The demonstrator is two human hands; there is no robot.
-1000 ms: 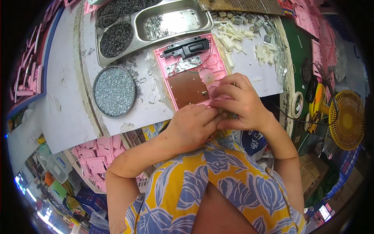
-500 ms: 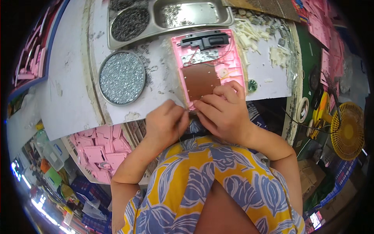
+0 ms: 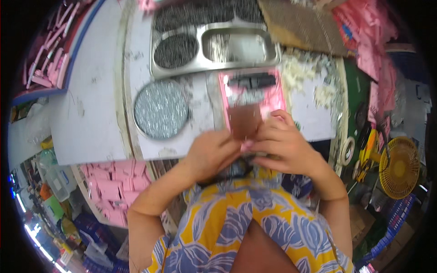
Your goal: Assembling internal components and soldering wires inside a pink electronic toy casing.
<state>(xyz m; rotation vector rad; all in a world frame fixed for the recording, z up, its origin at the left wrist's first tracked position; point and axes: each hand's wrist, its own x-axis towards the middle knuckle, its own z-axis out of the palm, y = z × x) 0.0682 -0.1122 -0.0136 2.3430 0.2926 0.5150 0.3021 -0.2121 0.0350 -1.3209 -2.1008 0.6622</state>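
A pink plastic casing (image 3: 223, 89) lies open-side up in front of me, blurred by motion. Across its far end sits a black module (image 3: 252, 81), with a silvery metal plate (image 3: 246, 97) below it. A flat brown board (image 3: 244, 119) covers the near part. My left hand (image 3: 211, 154) is closed at the casing's near left corner; its fingertips are smeared, and whatever they pinch is hidden. My right hand (image 3: 287, 146) curls round the near right corner, gripping it, with fingers over the board's edge.
A round tin of small silvery metal pieces (image 3: 161, 109) stands left of the casing. Beyond lies a steel tray (image 3: 200, 63) with dark small parts. Off-white plastic pieces (image 3: 325, 95) are heaped at right. Pink parts (image 3: 116, 189) fill a box below the table's left edge. A yellow fan (image 3: 399, 167) stands right.
The whole view has shifted, so table things appear lower and further right. Both hands stay at the casing's near end; the left has come closer in under its near left corner.
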